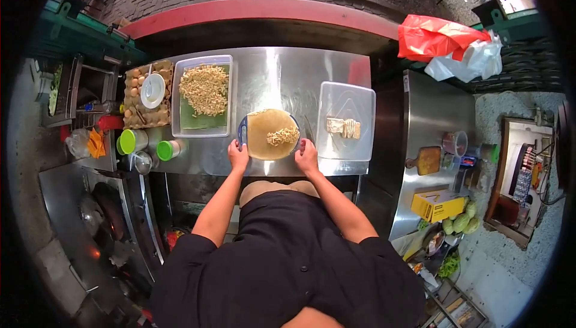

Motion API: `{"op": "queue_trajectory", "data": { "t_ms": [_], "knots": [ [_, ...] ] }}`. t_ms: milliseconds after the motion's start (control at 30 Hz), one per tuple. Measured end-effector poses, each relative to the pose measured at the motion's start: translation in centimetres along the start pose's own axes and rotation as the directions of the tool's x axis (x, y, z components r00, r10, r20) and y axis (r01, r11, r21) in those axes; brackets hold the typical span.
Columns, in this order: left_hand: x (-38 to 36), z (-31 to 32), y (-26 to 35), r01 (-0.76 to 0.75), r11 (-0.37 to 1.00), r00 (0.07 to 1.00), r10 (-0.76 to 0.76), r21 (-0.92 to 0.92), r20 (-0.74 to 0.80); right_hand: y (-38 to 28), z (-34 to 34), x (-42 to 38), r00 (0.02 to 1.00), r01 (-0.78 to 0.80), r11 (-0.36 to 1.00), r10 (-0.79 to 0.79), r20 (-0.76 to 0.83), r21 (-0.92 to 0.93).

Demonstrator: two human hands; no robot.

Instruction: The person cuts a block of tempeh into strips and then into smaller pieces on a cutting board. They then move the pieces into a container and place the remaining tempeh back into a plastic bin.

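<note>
A round, flat tan sheet (pixel 258 133) covers most of a blue-rimmed board (pixel 242 131) on the steel table. Shredded pale filling (pixel 282 136) lies on the sheet's right half. At the lower left edge is my left hand (pixel 238 155), its fingers curled at the rim. My right hand (pixel 307 156) touches the lower right edge with bent fingers. What either hand pinches is too small to tell. Left of the board stands a clear tray (pixel 174 109) with a heap of the same filling (pixel 204 90) on green leaf. To the right, a plastic container (pixel 345 97) holds folded pale pieces (pixel 344 127).
Egg cartons (pixel 135 109) with a white bowl (pixel 153 91) stand far left, near green-lidded jars (pixel 133 141). Red and white plastic bags (pixel 441 40) hang at the upper right. A side counter (pixel 420 118) holds a small wooden board (pixel 428 160) and a yellow box (pixel 438 206).
</note>
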State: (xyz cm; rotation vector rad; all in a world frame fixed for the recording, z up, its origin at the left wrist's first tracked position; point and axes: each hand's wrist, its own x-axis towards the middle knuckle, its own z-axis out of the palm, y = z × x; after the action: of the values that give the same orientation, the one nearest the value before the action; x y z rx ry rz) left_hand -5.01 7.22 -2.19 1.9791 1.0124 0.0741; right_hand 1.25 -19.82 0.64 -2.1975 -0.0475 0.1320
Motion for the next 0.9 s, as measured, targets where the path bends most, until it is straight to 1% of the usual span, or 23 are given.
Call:
{"op": "queue_trajectory", "data": {
  "t_ms": [33,67,133,167,200,267,300,367,400,467,533,600,667,700,767,800,867,900],
  "knots": [
    [0.5,0.1,-0.2,-0.049,0.998,0.999,0.049,0.026,-0.014,0.2,0.9,0.1,0.999,-0.041,0.996,0.041,0.000,-0.074],
    [0.9,0.1,-0.2,-0.043,0.999,0.999,0.044,0.024,-0.015,0.3,1.7,0.2,0.999,-0.040,0.996,0.041,0.005,-0.077],
    [1.8,0.4,0.1,-0.052,0.997,0.999,0.053,0.061,0.000,1.1,2.9,0.6,0.980,-0.051,0.961,-0.003,-0.197,-0.272],
    [2.3,0.8,0.1,-0.055,0.997,0.998,0.055,0.055,0.004,1.9,3.4,1.1,0.978,-0.129,0.956,0.080,-0.192,-0.264],
    [2.7,1.2,0.0,-0.019,0.998,1.000,0.018,0.059,0.007,2.8,3.6,1.5,0.978,-0.131,0.955,0.079,-0.195,-0.268],
    [3.2,1.2,-0.4,0.061,0.995,0.998,-0.062,0.074,0.003,2.1,3.4,2.5,0.966,-0.244,0.966,0.235,-0.104,-0.083],
    [3.5,1.2,-0.6,0.065,0.995,0.998,-0.065,0.072,0.000,1.7,3.4,2.8,0.946,-0.320,0.946,0.318,-0.062,-0.044],
    [3.4,1.5,-0.7,0.125,0.991,0.991,-0.127,0.052,0.038,2.1,3.9,3.3,0.941,-0.337,0.938,0.331,-0.076,-0.081],
    [3.2,1.6,-0.7,0.127,0.991,0.991,-0.130,0.050,0.044,2.4,4.0,3.4,0.934,-0.353,0.929,0.344,-0.096,-0.113],
    [3.6,2.0,-0.7,0.189,0.979,0.979,-0.194,0.080,0.057,3.1,4.4,3.9,0.931,-0.359,0.926,0.348,-0.110,-0.112],
    [3.8,1.8,-1.2,0.172,0.982,0.980,-0.179,0.078,0.090,3.4,4.7,3.9,0.894,-0.444,0.892,0.435,-0.109,-0.083],
    [3.9,1.7,-1.7,0.158,0.985,0.979,-0.166,0.073,0.117,3.5,4.6,3.9,0.887,-0.458,0.887,0.451,-0.103,-0.056],
    [3.3,1.4,-1.2,0.262,0.939,0.955,-0.219,-0.223,0.199,3.3,4.7,3.3,0.878,-0.474,0.880,0.469,-0.094,-0.031],
    [3.0,1.0,-0.9,0.261,0.938,0.955,-0.219,-0.226,0.198,3.2,4.7,3.1,0.883,-0.463,0.886,0.458,-0.099,-0.025],
    [2.3,0.2,-0.3,0.325,0.822,0.929,-0.184,-0.467,0.322,2.9,4.6,3.1,0.885,-0.458,0.889,0.457,-0.090,0.001],
    [2.2,-0.2,0.0,0.327,0.820,0.928,-0.183,-0.469,0.325,2.8,4.3,3.1,0.885,-0.458,0.889,0.456,-0.094,-0.002],
    [2.7,-0.6,-0.9,0.309,0.798,0.881,-0.035,-0.518,0.472,2.9,4.1,3.1,0.885,-0.460,0.888,0.461,-0.070,0.029],
    [2.7,-0.7,-1.4,0.310,0.795,0.881,-0.034,-0.521,0.473,3.0,4.0,3.2,0.886,-0.458,0.889,0.459,-0.072,0.026]
  ]
}}
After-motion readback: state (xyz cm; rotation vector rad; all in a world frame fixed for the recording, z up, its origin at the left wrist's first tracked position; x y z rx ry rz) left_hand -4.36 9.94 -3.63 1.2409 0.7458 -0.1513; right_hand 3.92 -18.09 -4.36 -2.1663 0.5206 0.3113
